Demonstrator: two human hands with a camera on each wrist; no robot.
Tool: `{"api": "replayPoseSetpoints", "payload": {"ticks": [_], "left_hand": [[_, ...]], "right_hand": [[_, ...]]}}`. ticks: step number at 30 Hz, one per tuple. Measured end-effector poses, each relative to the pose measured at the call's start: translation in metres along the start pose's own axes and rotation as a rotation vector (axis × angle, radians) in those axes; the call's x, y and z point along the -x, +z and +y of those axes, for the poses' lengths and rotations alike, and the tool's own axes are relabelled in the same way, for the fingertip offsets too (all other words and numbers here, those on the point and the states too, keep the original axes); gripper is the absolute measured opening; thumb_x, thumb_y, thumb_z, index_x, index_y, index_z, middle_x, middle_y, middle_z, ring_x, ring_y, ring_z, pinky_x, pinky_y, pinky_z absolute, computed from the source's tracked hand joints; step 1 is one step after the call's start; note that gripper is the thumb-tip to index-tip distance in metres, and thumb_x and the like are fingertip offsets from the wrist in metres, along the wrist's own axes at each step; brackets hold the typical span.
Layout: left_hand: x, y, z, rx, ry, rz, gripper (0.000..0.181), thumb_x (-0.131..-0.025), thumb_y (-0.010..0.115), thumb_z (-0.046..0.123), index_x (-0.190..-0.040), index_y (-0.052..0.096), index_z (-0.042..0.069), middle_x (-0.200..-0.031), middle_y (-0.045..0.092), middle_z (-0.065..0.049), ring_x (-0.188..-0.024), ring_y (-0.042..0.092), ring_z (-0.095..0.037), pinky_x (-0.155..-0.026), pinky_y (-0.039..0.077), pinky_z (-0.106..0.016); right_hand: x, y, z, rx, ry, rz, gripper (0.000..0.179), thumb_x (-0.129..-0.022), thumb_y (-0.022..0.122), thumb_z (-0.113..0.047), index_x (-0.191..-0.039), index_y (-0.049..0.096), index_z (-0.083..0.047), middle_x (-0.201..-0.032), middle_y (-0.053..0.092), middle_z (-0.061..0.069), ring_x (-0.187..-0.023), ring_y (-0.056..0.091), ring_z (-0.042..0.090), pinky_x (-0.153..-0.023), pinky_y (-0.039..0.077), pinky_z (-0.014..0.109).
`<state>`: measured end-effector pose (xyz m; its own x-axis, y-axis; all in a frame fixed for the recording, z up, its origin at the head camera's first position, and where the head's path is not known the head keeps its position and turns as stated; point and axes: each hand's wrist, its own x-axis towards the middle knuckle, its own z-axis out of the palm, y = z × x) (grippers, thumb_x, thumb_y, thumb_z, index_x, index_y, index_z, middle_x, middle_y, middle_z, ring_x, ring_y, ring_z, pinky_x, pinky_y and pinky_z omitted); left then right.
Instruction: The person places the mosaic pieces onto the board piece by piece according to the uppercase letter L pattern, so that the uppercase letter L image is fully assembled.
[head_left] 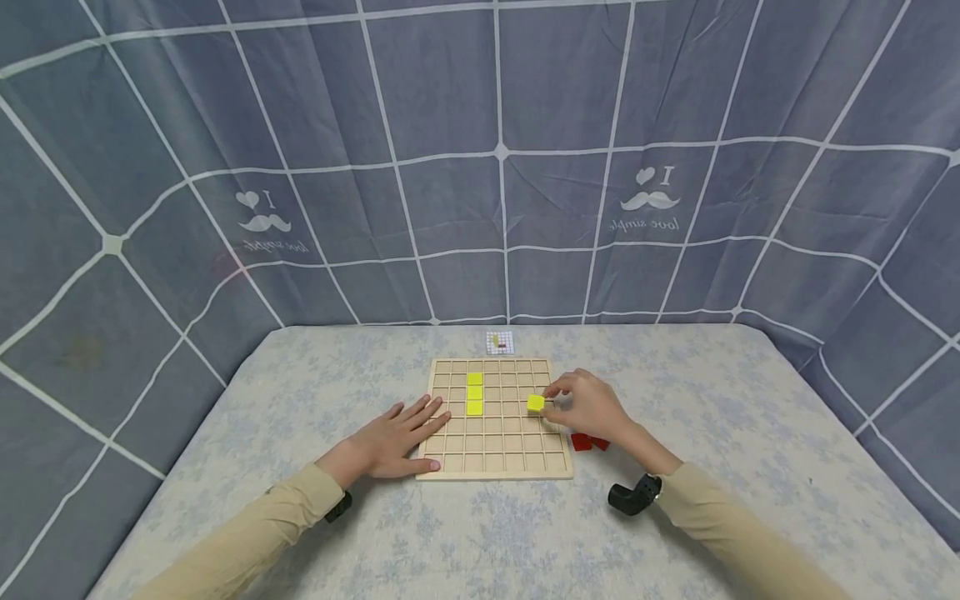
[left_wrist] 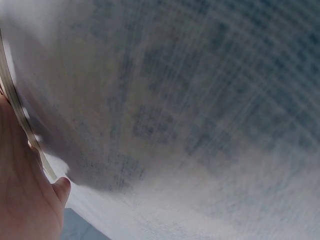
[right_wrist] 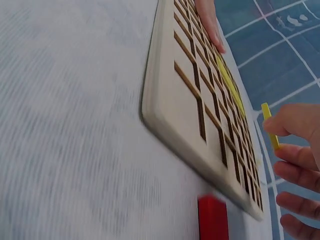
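Note:
A wooden grid board [head_left: 495, 468] lies on the table, with several yellow square tiles [head_left: 475, 392] in one column left of its middle. My left hand [head_left: 397, 437] rests flat with spread fingers on the board's left edge; the left wrist view shows only its thumb side. Between thumb and fingertips my right hand [head_left: 588, 406] pinches a yellow tile [right_wrist: 270, 126], held over the right part of the grid. In the right wrist view this tile is tilted up on edge, above the board's surface. Red tiles [head_left: 582, 442] lie beside the board's right edge, below my right hand.
A small printed card [head_left: 500, 342] with a coloured grid pattern lies just beyond the board's far edge. The table [head_left: 360, 533] has a pale floral cover. Behind it hangs a blue-grey curtain [head_left: 555, 208] with white lines.

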<state>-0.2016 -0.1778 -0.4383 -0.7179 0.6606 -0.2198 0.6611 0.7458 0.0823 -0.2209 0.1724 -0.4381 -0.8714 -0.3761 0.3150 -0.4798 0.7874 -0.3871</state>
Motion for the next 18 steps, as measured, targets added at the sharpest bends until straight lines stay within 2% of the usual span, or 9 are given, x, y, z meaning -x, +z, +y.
{"api": "replayPoseSetpoints", "payload": {"ticks": [7,18], "left_hand": [[0.0,-0.001,0.0,-0.005,-0.002,-0.002,0.078,-0.095,0.04,0.063,-0.156,0.017,0.02,-0.163,0.01,-0.007,-0.151,0.01,-0.027,-0.118,0.019,-0.055],[-0.001,-0.001,0.001,-0.004,-0.02,-0.011,0.078,-0.094,0.04,0.064,-0.156,0.018,0.021,-0.163,0.01,-0.006,-0.151,0.01,-0.027,-0.118,0.019,-0.055]], "right_hand": [[-0.011,0.014,-0.022,-0.06,-0.005,-0.025,0.02,-0.075,0.078,-0.034,-0.091,0.076,-0.021,-0.09,0.069,-0.006,-0.085,0.059,0.011,-0.066,0.047,0.024],[-0.024,0.034,-0.049,-0.079,-0.02,-0.072,0.02,-0.074,0.08,-0.033,-0.089,0.076,-0.021,-0.088,0.069,-0.009,-0.083,0.056,0.01,-0.063,0.045,0.023]]}}
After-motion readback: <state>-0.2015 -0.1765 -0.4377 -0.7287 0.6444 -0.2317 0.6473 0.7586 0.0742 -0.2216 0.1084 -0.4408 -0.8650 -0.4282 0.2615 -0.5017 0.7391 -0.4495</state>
